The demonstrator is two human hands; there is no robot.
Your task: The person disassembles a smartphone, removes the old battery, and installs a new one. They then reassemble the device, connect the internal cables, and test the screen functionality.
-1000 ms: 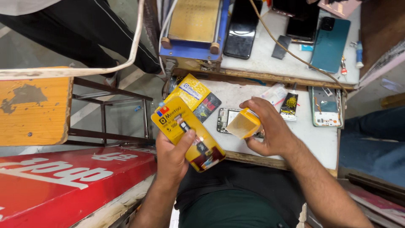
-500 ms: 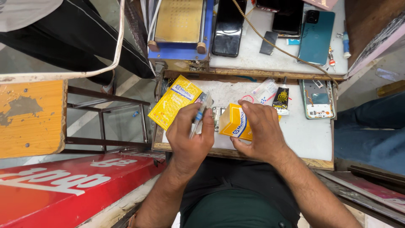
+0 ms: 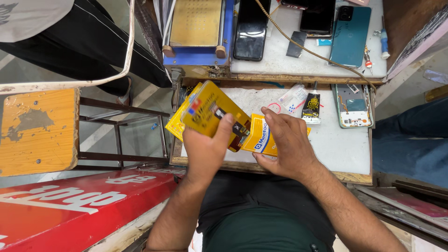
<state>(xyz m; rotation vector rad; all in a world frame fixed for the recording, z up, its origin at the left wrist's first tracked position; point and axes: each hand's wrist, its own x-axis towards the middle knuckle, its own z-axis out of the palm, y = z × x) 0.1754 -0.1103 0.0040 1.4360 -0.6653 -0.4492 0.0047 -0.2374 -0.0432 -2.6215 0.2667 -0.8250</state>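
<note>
1. The left hand [image 3: 205,147] grips a yellow packet [image 3: 212,114] from below, thumb across its lower face, fingers closed round its edge; the packet is tilted above the near left part of the table [image 3: 326,144]. More yellow packaging shows just behind it (whether it is a second packet in the same grip, I cannot tell). If the grip slackens, the packet could slide off the table's left edge toward the stool frame [image 3: 121,135] below.

2. The right hand [image 3: 284,142] lies flat over another yellow pack with a blue mark [image 3: 261,140], fingers spread and pressing it to the table rather than clasping it. Pressed too hard or dragged, it might crease, or nudge the small black tube [image 3: 311,107] at one o'clock.

3. The table is pale, scuffed stone with a worn wooden front edge. An opened phone body [image 3: 352,105] lies at two o'clock, its parts exposed to any sweep of the wrist.

4. At twelve o'clock a raised shelf carries a blue-framed plate machine [image 3: 198,32], dark phones [image 3: 252,30], a teal phone [image 3: 351,37] and a braided cable [image 3: 308,49]. At nine o'clock stands an orange stool seat [image 3: 37,130]; a red board [image 3: 79,205] lies at seven.
</note>
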